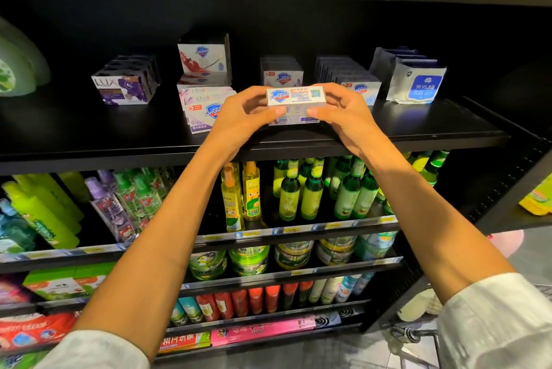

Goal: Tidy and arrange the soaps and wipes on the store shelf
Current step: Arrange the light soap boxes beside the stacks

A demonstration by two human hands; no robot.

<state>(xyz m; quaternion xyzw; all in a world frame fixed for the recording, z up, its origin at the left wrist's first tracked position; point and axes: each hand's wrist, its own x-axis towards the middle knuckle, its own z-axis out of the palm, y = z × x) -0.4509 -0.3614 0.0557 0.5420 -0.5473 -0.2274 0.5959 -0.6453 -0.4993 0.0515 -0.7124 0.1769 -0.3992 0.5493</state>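
Reaching up from the bottom of the frame with both forearms bare and pale sleeves (504,321) pushed back, a person holds a white Safeguard soap box (295,95) over the front part of a black store shelf (89,135). The left hand (239,117) and the right hand (346,113) grip the box from either end, fingers curled over its top edge and thumbs pressed in from below, the box lying level between them with its blue shield logo facing the camera. A second soap box (294,117) sits directly beneath it, partly covered by the thumbs; whether the two boxes touch cannot be told.

Just left of the hands, a low stack of Safeguard boxes (203,108) lies on the shelf, with a taller box printed with red fruit (204,59) standing behind it. Farther left, well apart, sits a purple-and-white pack of Lux soap (125,81). Behind the hands stand two more rows of Safeguard boxes (282,71), and to the right a row of silver-and-blue wipes packets (418,81) stands upright near the shelf's end.

Lower shelves carry green glass bottles (310,189), yellow bottles with orange caps (242,195), purple-capped spray bottles (110,207), round green tins (248,261) and red tubes (257,300). Price tags (286,230) line the shelf edges.
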